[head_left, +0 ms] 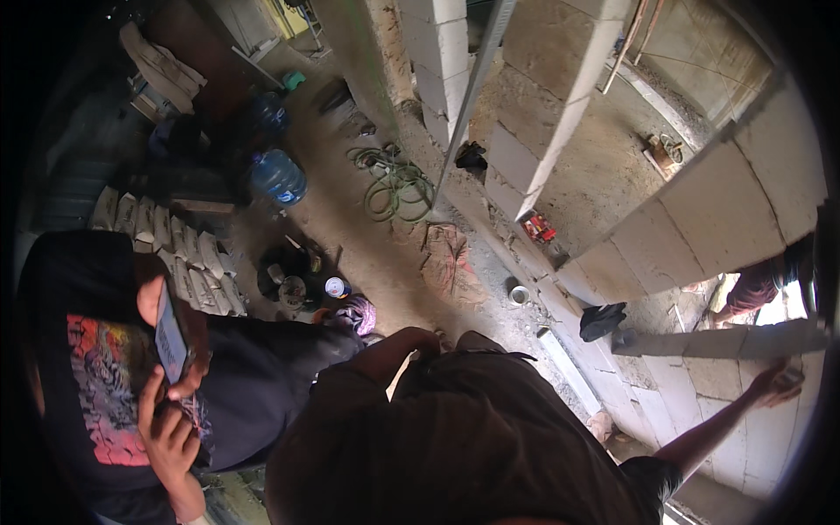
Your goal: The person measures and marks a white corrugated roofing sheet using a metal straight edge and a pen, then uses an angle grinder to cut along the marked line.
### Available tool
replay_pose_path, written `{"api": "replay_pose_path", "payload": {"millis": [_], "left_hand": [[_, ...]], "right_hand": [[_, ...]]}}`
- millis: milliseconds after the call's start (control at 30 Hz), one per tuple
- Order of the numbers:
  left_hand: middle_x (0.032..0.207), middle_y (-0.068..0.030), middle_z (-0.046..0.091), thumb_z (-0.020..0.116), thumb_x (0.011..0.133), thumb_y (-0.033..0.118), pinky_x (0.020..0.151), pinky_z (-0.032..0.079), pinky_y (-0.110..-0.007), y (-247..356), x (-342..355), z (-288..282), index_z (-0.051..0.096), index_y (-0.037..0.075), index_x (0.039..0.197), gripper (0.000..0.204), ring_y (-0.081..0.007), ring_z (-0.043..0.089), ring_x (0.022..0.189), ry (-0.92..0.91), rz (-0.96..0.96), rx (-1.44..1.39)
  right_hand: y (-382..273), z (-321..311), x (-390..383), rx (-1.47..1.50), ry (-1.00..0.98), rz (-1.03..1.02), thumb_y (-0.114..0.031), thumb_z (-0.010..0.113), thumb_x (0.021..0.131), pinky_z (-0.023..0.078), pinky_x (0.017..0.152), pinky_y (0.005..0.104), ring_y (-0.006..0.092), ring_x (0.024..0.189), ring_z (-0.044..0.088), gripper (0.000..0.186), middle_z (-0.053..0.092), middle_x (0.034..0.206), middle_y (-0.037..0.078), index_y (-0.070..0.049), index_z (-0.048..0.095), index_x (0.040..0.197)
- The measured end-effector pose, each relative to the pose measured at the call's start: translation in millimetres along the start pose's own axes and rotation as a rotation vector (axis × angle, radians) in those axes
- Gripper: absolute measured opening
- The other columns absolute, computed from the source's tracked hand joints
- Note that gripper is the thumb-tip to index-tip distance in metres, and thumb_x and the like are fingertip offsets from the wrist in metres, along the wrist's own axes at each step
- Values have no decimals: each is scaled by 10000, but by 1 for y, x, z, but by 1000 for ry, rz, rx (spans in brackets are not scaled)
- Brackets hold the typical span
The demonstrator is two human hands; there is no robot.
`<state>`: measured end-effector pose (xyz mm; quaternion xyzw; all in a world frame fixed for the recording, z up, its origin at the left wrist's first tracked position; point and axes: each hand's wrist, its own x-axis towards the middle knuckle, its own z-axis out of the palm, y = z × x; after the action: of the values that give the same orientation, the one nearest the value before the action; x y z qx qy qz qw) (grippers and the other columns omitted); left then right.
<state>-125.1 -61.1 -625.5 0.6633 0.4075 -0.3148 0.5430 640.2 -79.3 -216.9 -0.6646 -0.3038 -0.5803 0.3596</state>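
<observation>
One small grey object (792, 377), kind unclear, far lower right of frame: the wearer's right hand (773, 385) curled around it, near a pale block wall (707, 381). Left hand (423, 339) at centre, shadowed, by the waist; cannot tell whether fingers are apart or closed. Left edge: co-worker (254, 354) in black holding a phone (171, 337). Green hose (394, 191) coiled on floor, upper centre.
</observation>
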Motion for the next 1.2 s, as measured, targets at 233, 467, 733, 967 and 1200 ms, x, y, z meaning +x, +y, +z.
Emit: {"api": "replay_pose_path", "payload": {"millis": [233, 467, 733, 967, 1200], "left_hand": [[911, -57, 728, 762, 810, 287, 706, 533, -399, -127, 23, -4, 755, 36, 1022, 329, -174, 647, 800, -70, -137, -428], [967, -22, 714, 735, 828, 270, 822, 501, -406, -140, 47, -37, 750, 44, 1042, 311, -153, 622, 889, 62, -167, -476], [884, -91, 731, 736, 886, 294, 723, 522, -386, -207, 38, -81, 780, 83, 940, 222, -195, 669, 768, 712, 341, -784], [920, -124, 730, 668, 916, 348, 756, 542, -406, -246, 18, -148, 746, 101, 1033, 284, -242, 691, 806, 568, 14, -630], [995, -136, 723, 590, 966, 352, 819, 540, -415, -382, -47, -209, 700, 109, 1155, 327, -265, 689, 897, 474, -118, -658]], "right_hand": [[-155, -30, -89, 371, -68, -88, -337, 682, 916, 407, 1098, 494, 369, 1321, 487, 650, 477, 1428, 224, 28, 440, 1396], [-371, -91, -330, 917, -1508, -92, -166, 689, 911, 423, 1070, 405, 293, 1251, 554, 517, 581, 1340, 150, -40, 529, 1386], [-501, -24, -450, 1086, -2600, -781, -225, 701, 920, 483, 1004, 431, 355, 1176, 613, 512, 603, 1322, 206, -94, 540, 1387], [-698, -15, -418, 1089, -2466, -684, -275, 678, 958, 547, 911, 381, 275, 1077, 684, 493, 666, 1263, 151, -101, 540, 1399], [-855, -25, -539, 1352, -2576, -786, -334, 710, 925, 529, 926, 379, 281, 1072, 688, 479, 701, 1172, 119, -164, 589, 1355]]}}
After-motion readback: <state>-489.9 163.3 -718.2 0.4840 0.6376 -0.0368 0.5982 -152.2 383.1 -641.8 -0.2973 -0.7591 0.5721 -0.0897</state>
